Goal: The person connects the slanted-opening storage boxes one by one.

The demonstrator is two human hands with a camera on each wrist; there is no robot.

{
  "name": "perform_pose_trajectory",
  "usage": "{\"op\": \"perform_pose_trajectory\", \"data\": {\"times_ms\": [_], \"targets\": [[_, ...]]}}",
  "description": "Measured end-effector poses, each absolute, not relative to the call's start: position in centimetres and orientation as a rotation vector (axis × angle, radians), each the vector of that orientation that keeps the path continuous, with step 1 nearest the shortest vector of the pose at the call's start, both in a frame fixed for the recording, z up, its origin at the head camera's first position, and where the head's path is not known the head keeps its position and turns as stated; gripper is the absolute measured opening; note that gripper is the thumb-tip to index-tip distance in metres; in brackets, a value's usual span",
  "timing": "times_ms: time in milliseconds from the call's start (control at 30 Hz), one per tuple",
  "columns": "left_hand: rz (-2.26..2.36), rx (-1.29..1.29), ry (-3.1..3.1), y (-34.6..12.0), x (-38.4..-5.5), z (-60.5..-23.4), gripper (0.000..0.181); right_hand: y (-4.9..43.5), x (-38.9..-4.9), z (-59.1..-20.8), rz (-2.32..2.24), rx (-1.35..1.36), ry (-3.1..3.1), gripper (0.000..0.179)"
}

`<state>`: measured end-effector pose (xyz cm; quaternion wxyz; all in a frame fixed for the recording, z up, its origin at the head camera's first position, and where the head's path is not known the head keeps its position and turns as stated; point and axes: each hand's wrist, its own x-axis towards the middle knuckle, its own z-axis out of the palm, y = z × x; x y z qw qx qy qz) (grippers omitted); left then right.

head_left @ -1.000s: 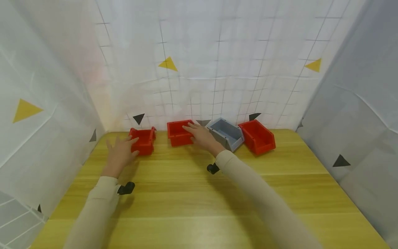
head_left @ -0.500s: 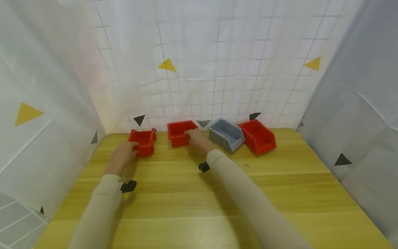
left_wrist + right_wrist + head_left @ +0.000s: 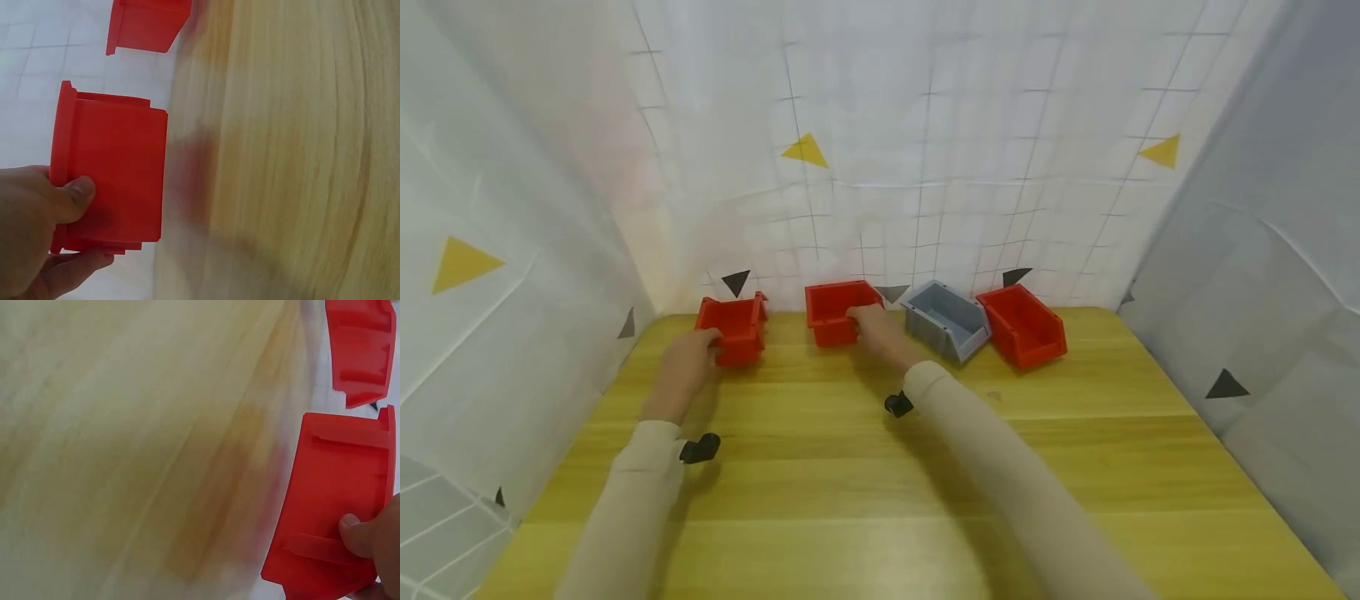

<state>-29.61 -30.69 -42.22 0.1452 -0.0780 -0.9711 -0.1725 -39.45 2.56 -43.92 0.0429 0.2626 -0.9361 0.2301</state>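
Note:
At the left of the row, my left hand [image 3: 683,371] grips an open-topped red storage bin [image 3: 730,337]. The left wrist view has the thumb [image 3: 78,190] flat on the outside of that bin [image 3: 119,169], other fingers round its side. My right hand [image 3: 883,333] holds a second red storage bin [image 3: 831,333] by its near right corner. In the right wrist view, the right thumb [image 3: 356,534] presses on that bin's ribbed outer wall [image 3: 331,494]; the remaining fingers are mostly hidden. Both bins appear raised slightly off the table.
Right of the held bins, a grey storage bin [image 3: 946,321] and another red bin [image 3: 1022,329] stand side by side at an angle. The wooden table [image 3: 820,492] ends at a white sheet [image 3: 880,167] behind, with more sheeting on both sides.
Both hands have come down from spread fingers above the bins and taken hold of them. The left bin has moved slightly up and to the left; the right-hand one has risen a little.

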Motion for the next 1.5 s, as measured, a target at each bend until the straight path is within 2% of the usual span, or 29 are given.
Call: {"op": "perform_pose_trajectory", "data": {"times_ms": [467,600,733,1100,1300,1500], "targets": [[-0.342,-0.279,-2.726,-28.5,-25.6,-38.2,0.019,4.1,-35.1,-39.3,0.411,0.887,-2.805,0.016],[-0.306,-0.336,-2.661,-27.7,-24.0,-37.8,0.021,5.2,-33.1,-38.8,0.359,0.926,-2.788,0.021],[-0.268,-0.384,-2.58,-26.8,-22.6,-37.6,0.02,6.5,-30.8,-38.3,0.408,0.961,-2.766,0.026],[-0.22,-0.415,-2.513,-24.1,-18.8,-38.0,0.022,9.3,-25.5,-37.5,0.505,0.933,-2.736,0.027],[-0.241,-0.504,-2.449,-23.1,-17.0,-38.4,0.02,10.7,-22.8,-37.9,0.513,0.93,-2.677,0.024],[-0.242,-0.552,-2.47,-21.9,-15.8,-39.1,0.02,12.0,-19.9,-38.9,0.476,0.935,-2.637,0.031]]}}
